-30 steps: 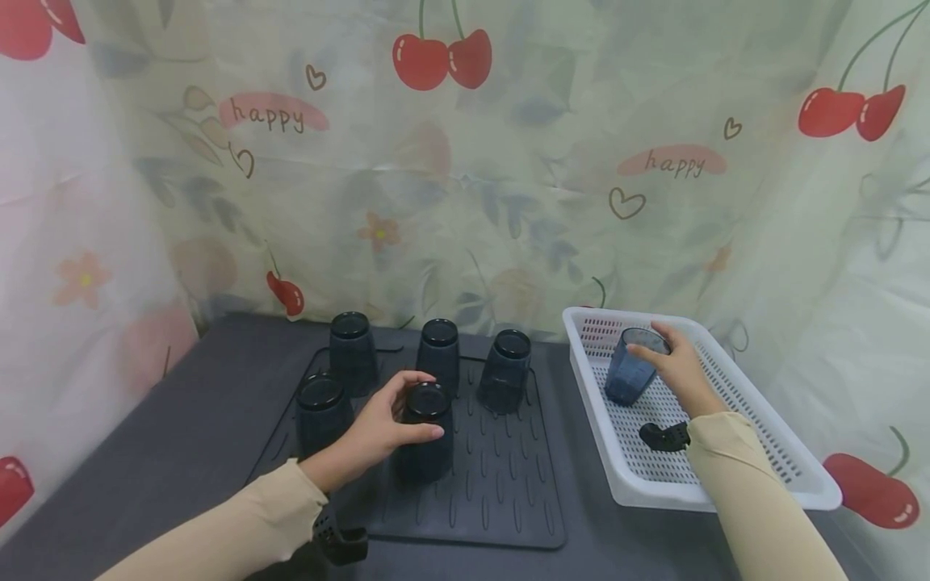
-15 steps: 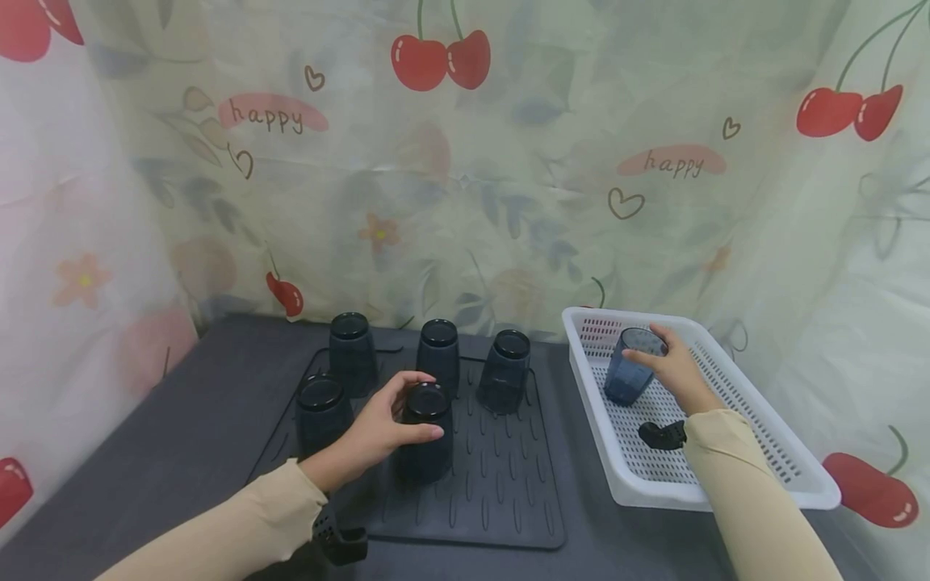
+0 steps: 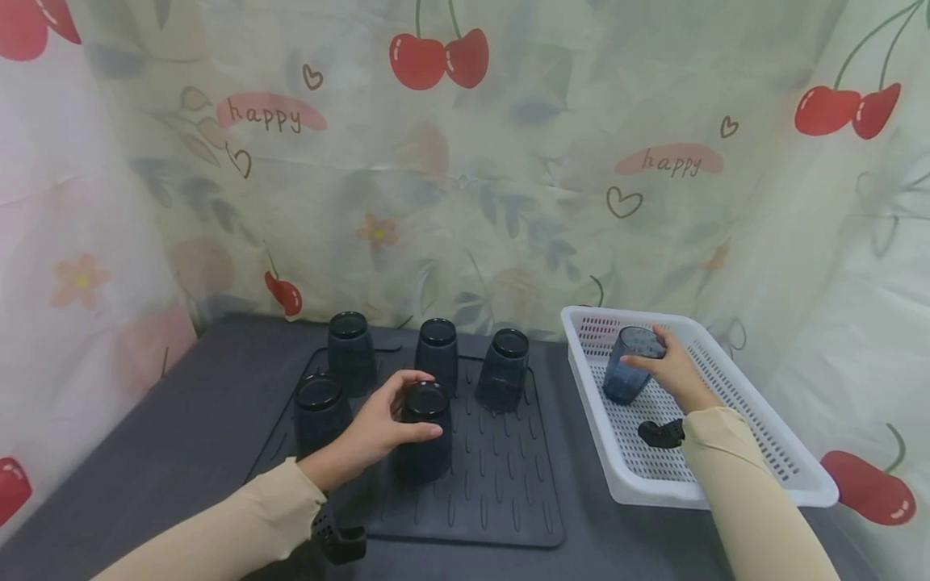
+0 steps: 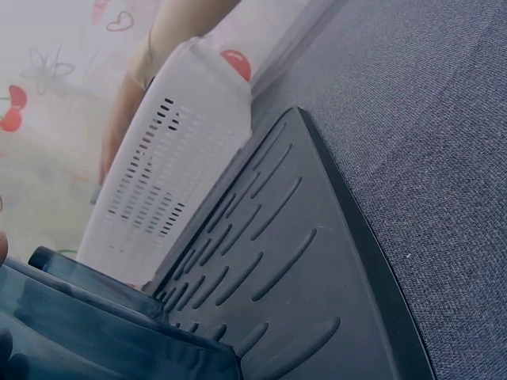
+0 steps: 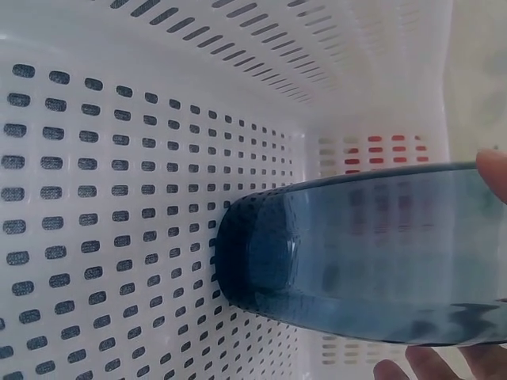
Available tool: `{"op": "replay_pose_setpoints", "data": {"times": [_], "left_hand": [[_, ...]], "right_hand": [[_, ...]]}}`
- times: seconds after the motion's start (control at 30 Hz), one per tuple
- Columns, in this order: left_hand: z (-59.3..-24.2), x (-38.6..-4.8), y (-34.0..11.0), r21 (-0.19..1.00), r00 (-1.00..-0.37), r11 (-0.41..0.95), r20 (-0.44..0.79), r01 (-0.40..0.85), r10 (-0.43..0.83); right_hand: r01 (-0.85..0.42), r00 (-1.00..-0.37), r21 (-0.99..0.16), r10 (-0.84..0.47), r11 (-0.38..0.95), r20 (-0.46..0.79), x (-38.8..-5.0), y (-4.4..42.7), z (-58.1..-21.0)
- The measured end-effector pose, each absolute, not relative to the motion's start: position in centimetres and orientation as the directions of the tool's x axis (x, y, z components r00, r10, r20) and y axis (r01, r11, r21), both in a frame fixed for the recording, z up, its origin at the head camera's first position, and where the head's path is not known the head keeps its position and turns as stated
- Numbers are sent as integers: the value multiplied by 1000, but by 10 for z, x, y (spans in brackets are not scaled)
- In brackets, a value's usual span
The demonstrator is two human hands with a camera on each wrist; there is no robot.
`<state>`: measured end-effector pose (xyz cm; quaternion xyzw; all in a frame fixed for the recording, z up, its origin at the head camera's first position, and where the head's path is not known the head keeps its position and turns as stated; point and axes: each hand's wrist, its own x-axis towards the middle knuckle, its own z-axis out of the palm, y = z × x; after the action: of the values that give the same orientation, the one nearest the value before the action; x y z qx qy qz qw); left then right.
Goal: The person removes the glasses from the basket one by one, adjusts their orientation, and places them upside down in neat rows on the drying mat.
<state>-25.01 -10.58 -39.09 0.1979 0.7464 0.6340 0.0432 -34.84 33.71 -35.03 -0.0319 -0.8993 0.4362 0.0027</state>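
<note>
My left hand (image 3: pixel 374 432) is curled round an upside-down dark blue glass (image 3: pixel 427 448) on the black drying mat (image 3: pixel 501 492). Its thumb lies on the near side and the fingers reach behind. In the left wrist view, glass walls (image 4: pixel 95 332) fill the lower left corner. Inside the white basket (image 3: pixel 617 476), my right hand (image 3: pixel 679 375) grips a blue glass (image 3: pixel 626 379) near its rim, thumb on one side and fingers on the other. This glass (image 5: pixel 356 257) has its mouth up, tilts slightly, and its base is at the perforated floor in the right wrist view.
Several more upside-down glasses stand on the mat: one at the back left (image 3: pixel 352 355), one at the back middle (image 3: pixel 438 355), one at the back right (image 3: pixel 503 371) and one at the front left (image 3: pixel 320 415). A printed curtain (image 3: pixel 465 202) hangs behind the dark table (image 3: pixel 182 420).
My right thumb has shifted slightly left and down along the glass in the basket. The left hand and the glasses on the mat stay in place.
</note>
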Motion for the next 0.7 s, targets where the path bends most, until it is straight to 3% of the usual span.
{"op": "replay_pose_setpoints", "data": {"times": [0.7], "left_hand": [[-392,-251,-106,966,-922,124,171,226,347]], "right_hand": [[91,-996,-791,56,605,-71,-348,339,-351]]}}
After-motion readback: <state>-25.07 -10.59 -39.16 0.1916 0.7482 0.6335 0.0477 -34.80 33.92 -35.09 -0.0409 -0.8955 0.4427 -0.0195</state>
